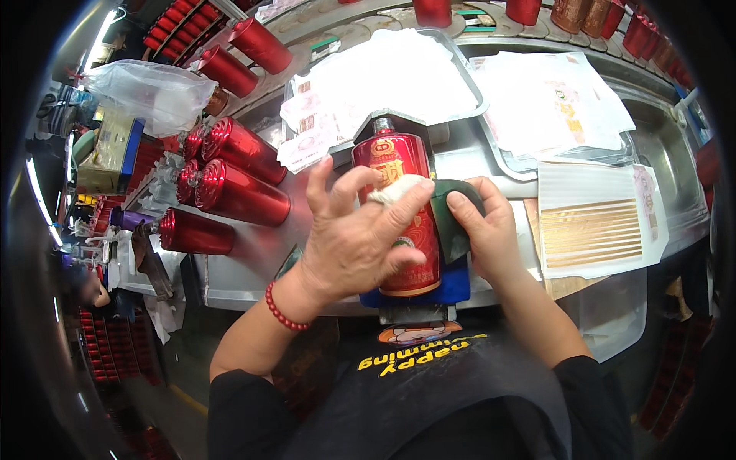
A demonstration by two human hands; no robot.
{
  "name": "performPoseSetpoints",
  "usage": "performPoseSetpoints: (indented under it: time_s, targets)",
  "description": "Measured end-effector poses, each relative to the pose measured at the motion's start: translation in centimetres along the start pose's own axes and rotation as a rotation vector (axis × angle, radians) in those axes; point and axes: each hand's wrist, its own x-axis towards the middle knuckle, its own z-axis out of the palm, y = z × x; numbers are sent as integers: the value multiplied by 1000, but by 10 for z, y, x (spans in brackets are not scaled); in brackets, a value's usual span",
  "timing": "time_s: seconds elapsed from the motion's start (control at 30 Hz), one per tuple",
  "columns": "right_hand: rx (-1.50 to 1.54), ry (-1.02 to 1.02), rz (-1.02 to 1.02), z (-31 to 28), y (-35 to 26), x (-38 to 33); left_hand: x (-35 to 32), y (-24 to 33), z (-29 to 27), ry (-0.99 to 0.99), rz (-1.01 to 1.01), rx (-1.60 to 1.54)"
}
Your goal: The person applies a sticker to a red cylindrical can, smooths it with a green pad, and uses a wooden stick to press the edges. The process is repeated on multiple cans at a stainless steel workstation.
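A red glossy bottle (422,264) with gold decoration lies in front of me with its neck pointing away, its lower end on a blue pad (458,287). My left hand (349,238) is over the bottle, fingers spread. White cloth-like material (399,190) sits about one of its fingers, against the bottle's face; whether it is wrapped on or pinched cannot be told. At the bottle's right side, my right hand (492,226) grips a dark green flat pad (454,218) between thumb and fingers. The left hand hides part of the bottle's front.
Several red bottles (241,192) lie at the left. White printed sheets (376,80) cover a tray beyond the bottle, with another sheet stack (552,107) to its right. A sheet with gold strips (590,232) lies near my right forearm. A conveyor (521,31) carrying red bottles runs along the back.
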Motion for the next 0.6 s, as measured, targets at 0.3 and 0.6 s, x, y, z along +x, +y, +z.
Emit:
performPoseSetpoints:
  time_s: [0.3,0.6]
  targets:
    - [137,-5,27,-6,-5,-2,5,1,5,2,153,-86]
    - [-692,-94,-627,-5,-14,5,-39,34,9,129,70,-284]
